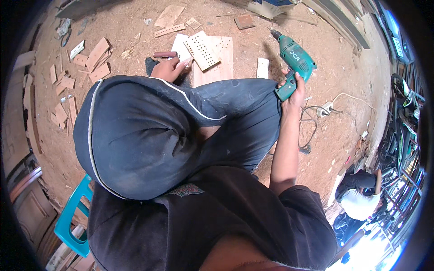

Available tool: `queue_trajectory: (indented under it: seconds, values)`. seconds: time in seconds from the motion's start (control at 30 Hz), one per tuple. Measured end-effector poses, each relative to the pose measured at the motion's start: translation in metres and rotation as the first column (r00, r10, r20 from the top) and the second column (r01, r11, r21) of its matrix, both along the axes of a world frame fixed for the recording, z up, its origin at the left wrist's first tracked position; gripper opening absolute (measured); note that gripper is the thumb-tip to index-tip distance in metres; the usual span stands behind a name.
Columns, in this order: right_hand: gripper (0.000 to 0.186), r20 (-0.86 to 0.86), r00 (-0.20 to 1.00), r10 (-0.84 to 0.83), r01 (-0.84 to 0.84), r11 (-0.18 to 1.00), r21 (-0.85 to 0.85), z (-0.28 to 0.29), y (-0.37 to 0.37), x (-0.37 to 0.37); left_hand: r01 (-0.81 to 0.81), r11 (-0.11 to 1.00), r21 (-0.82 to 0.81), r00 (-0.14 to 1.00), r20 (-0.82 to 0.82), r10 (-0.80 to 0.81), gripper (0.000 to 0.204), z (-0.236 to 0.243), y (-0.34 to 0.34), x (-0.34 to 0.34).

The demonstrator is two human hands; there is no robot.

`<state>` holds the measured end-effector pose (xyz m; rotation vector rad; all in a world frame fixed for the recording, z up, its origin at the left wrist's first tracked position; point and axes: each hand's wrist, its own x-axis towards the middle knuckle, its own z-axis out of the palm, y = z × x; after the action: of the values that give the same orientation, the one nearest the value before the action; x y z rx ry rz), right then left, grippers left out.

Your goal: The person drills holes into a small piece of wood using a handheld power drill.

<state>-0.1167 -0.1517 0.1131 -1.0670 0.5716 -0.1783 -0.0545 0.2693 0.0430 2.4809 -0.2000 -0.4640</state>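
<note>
My right hand [294, 90] is wrapped round the handle of a green power drill [296, 56], held beside my knee with its chuck pointing up and to the left. Past my bent leg, my left hand [166, 69] is low near the ground, its fingers partly closed and its tips by a pale board with rows of holes [202, 50]. Whatever sits between those fingers is too small to make out. That drilled board lies tilted across a larger wooden board [224, 67] and a white piece [180, 45]. A reddish-brown cylinder [165, 54] is just beyond my left hand.
Wood offcuts [97, 54] are scattered at the left. A small white drilled piece [262, 67] lies near the drill. A cord runs to a white socket block [324, 109] on the right. A teal plastic chair [74, 221] is at lower left; another person [359, 203] sits at lower right.
</note>
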Motion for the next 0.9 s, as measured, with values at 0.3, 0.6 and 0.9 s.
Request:
queue_trajectory:
  seconds: [0.3, 0.6, 0.9]
  values:
    - [0.038, 0.0, 1.0, 0.017, -0.017, 1.0, -0.012, 0.004, 0.002, 0.0, 0.044, 0.996, 0.076, 0.998, -0.055, -0.04, 0.054, 0.005, -0.003, 0.002]
    - [0.036, -0.014, 0.999, 0.034, -0.034, 0.999, -0.002, -0.002, 0.002, 0.001, 0.044, 0.996, 0.078, 0.997, -0.068, -0.039, 0.055, 0.008, -0.001, 0.001]
    - [0.035, -0.032, 0.999, 0.016, -0.017, 1.0, -0.022, -0.005, -0.003, 0.001, 0.069, 0.994, 0.09, 0.994, -0.087, -0.061, 0.055, 0.006, -0.004, 0.003]
